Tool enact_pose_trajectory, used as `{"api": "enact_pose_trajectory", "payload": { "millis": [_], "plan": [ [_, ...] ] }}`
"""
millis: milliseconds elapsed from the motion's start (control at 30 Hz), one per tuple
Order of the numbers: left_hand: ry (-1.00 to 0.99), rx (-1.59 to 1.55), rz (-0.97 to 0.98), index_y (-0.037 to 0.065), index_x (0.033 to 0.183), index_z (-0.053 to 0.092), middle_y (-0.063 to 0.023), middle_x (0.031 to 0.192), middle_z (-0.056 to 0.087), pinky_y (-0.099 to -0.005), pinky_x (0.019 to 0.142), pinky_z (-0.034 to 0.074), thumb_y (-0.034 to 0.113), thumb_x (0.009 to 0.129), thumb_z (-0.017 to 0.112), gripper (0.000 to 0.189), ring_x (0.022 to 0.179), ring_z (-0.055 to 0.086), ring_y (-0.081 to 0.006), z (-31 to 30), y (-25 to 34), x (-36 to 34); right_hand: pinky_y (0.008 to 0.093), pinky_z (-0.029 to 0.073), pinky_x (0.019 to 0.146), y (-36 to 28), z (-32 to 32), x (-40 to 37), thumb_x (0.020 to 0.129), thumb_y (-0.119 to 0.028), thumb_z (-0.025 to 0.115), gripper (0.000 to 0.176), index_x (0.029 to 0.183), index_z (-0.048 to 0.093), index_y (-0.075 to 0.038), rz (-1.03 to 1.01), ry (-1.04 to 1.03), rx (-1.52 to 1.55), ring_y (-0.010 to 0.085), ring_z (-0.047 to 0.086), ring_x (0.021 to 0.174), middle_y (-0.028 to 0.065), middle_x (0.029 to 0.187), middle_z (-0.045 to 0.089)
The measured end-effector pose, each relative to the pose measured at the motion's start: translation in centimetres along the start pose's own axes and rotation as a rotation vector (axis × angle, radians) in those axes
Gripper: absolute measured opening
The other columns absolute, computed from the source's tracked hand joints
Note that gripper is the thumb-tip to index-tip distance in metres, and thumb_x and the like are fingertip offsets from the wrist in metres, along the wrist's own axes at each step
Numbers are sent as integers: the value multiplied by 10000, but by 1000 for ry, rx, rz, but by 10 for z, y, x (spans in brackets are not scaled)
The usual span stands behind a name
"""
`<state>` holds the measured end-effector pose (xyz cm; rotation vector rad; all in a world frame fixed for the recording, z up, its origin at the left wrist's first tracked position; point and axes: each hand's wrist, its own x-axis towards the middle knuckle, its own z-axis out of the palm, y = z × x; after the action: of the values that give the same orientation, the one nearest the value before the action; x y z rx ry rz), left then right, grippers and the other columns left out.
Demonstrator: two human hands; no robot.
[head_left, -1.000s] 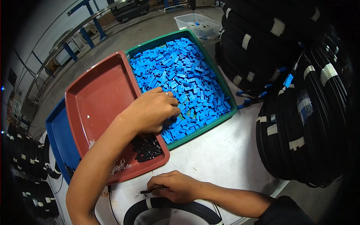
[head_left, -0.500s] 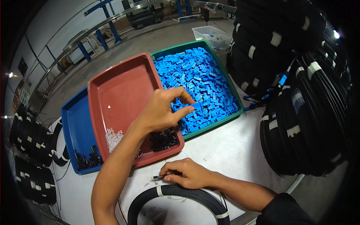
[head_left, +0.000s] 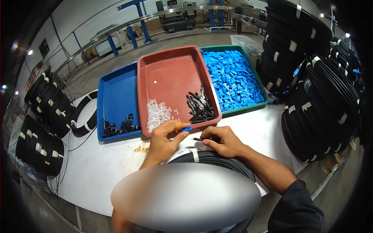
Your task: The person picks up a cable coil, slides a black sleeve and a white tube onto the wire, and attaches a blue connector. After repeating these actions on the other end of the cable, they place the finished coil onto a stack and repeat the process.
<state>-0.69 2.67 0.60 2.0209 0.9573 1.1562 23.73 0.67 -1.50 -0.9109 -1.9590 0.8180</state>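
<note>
My left hand (head_left: 164,142) is closed, pinching a small blue connector housing (head_left: 187,129) between thumb and forefinger. Just to its right, my right hand (head_left: 222,141) grips the black cable end (head_left: 197,139), whose pale tip points left toward the housing. A short gap separates the two parts. Below the hands lies a coil of black cable (head_left: 225,158) with white tape around it; a blurred oval hides much of this coil and part of my left forearm.
A red tray (head_left: 171,73) holds white pieces (head_left: 158,115) and black connector parts (head_left: 200,105). It overlaps a blue tray (head_left: 118,87) with black caps. Several blue housings fill the green tray (head_left: 235,79). Stacked cable coils (head_left: 318,112) stand at the right, others (head_left: 40,145) at the left.
My left hand has come back from above the green tray with the blue housing, down beside my right hand. The camera view has shifted, and my right hand still holds the cable end.
</note>
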Motion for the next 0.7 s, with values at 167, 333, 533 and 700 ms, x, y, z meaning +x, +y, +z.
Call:
{"api": "enact_pose_trajectory", "payload": {
  "millis": [167,333,533,700],
  "plan": [
    [144,-204,-134,16,1234,695,-67,1009,731,-282,802,548,64,917,730,323,878,672,-119,-3,-12,-24,330,519,652,2,1,0,908,-127,693,188,1053,688,-8,50,-22,-28,199,664,691,136,858,727],
    [61,-284,-173,-21,1320,626,-73,1105,664,-260,843,516,125,979,688,376,952,636,-121,-1,-14,-22,336,527,658,-5,-2,-1,906,-103,688,183,1059,685,-1,80,-28,-33,217,675,711,147,887,727],
    [5,-410,-233,-22,1238,632,-117,1076,689,-283,836,534,192,1039,607,293,923,668,-149,4,-20,-30,342,519,636,1,-2,0,901,-93,684,162,1035,685,-2,24,13,-27,229,662,687,147,861,716],
    [22,-570,-226,7,1254,560,-179,1082,691,-278,764,557,174,1051,577,263,868,703,-176,4,-12,-26,343,525,643,5,-2,1,895,-91,684,173,1043,681,-2,58,5,-24,241,669,687,153,866,716]
  ]
}}
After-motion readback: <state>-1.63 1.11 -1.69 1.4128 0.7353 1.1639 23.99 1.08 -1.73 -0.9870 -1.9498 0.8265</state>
